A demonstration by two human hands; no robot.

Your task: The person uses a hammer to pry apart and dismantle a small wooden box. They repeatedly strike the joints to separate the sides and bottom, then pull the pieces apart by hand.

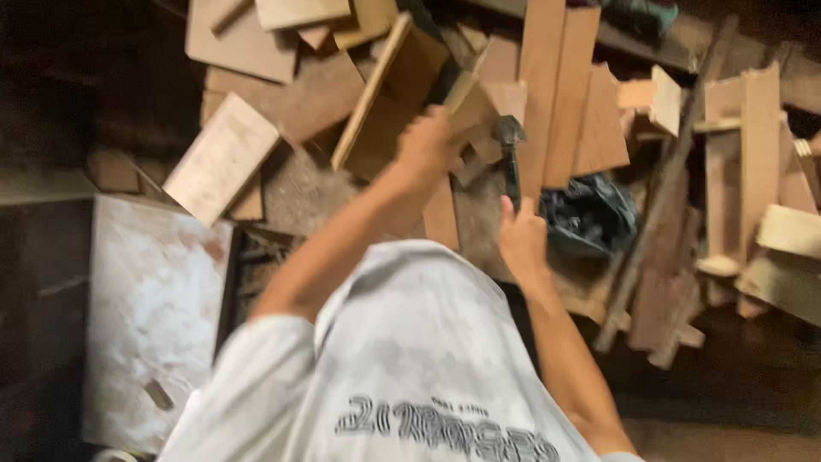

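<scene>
My left hand is closed around a small light wooden block, held up over a heap of wood scraps. My right hand grips the dark handle of a hammer, whose metal head points up right beside the block. The head and the block are close together; the blur hides whether they touch. My white shirt fills the lower middle of the view.
Loose boards and offcuts are piled across the top and right. A pale plank lies at the left above a whitish slab. A crumpled black bag sits right of the hammer. A long stick leans diagonally.
</scene>
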